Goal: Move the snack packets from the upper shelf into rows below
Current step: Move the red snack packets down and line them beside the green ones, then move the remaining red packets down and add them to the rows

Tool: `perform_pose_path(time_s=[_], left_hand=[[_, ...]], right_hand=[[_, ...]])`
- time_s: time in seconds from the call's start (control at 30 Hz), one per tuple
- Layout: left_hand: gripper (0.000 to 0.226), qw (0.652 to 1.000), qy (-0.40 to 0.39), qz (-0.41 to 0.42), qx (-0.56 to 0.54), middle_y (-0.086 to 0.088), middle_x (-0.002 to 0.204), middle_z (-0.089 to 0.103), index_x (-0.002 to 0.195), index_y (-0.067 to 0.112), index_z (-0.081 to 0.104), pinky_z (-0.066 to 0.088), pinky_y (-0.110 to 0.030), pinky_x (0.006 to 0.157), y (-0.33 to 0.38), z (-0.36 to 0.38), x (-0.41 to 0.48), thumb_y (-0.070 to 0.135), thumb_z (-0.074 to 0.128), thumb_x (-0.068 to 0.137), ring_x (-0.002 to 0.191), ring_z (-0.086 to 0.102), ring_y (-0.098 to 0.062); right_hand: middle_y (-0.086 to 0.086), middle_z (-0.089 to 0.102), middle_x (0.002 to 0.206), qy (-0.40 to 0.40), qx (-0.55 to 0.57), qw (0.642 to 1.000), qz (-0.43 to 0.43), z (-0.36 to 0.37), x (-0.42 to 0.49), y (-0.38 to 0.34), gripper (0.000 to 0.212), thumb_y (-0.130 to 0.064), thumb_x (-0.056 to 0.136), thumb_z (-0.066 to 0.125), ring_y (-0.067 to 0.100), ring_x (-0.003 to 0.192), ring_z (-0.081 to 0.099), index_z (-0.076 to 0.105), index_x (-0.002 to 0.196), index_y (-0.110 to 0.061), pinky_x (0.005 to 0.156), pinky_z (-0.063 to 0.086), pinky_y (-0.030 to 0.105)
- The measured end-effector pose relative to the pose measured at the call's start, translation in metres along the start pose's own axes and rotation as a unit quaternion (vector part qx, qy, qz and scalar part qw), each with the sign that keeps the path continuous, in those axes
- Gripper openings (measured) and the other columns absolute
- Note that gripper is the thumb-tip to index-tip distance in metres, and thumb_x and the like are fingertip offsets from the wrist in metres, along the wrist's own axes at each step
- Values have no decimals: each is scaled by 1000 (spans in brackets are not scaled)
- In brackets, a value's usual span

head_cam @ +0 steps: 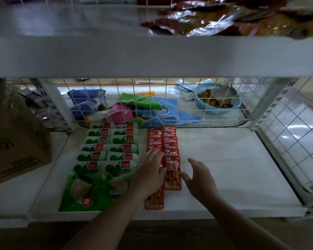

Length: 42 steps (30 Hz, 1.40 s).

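On the lower white shelf (233,168) lie two overlapping rows of green-and-white snack packets (105,156) and, to their right, two rows of orange-red snack packets (171,147). My left hand (151,171) rests flat, fingers spread, on the left orange-red row. Just right of the right orange-red row, my right hand (199,177) hovers with fingers apart and holds nothing. The upper shelf (152,55) carries a loose, blurred pile of shiny red and yellow packets (215,20) at the top right.
A brown cardboard box (14,147) stands at the left on the lower shelf. A wire grid (152,103) closes the back; behind it lie cloths, blue bags and a teal basket (217,101) of brown pieces. A wire panel (293,138) bounds the right side.
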<state>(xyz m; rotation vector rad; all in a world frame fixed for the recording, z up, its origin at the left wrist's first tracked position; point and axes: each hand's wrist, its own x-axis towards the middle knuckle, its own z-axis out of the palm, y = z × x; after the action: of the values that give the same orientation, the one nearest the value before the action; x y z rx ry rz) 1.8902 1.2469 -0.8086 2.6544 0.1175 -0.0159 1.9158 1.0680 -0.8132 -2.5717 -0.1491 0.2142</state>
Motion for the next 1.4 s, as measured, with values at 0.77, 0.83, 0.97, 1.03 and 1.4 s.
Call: perform_pose_path(time_s=[0.77,0.83,0.97,1.03,1.4], left_hand=[[71,977,100,119,143,8,166,9,157,35,13,0,-41,124,122,-162,-99,68,6,94,153,3,-19],[79,972,101,144,154,6,164,18,156,32,20,12,-43,124,131,-177,-103,69,1,89,151,11,-19],[65,950,150,220,161,8,141,48,141,28,45,37,-37,108,149,-206,-110,66,15,97,134,38,-16],[54,932,193,271,145,7,121,57,124,25,57,46,-32,96,160,-220,-112,61,26,100,116,49,-15],[43,883,325,327,93,8,98,57,97,22,62,45,-30,80,196,-284,-67,53,32,101,94,48,-12]], right_hand=[[6,48,150,144,-261,937,-182,-191,-120,-64,72,-71,96,20,29,141,41,44,146,-25,119,26,49],[6,51,147,163,-259,932,-195,-204,-125,-70,68,-68,97,27,29,138,46,47,145,-24,116,30,48],[4,60,135,209,-234,920,-233,-233,-135,-84,60,-62,97,37,27,124,55,53,137,-21,99,49,47],[0,63,124,244,-226,908,-256,-248,-139,-93,53,-59,97,39,23,113,57,58,129,-20,90,52,41],[-6,64,100,374,-175,860,-300,-306,-105,-129,38,-48,101,39,19,94,58,66,110,-22,79,47,36]])
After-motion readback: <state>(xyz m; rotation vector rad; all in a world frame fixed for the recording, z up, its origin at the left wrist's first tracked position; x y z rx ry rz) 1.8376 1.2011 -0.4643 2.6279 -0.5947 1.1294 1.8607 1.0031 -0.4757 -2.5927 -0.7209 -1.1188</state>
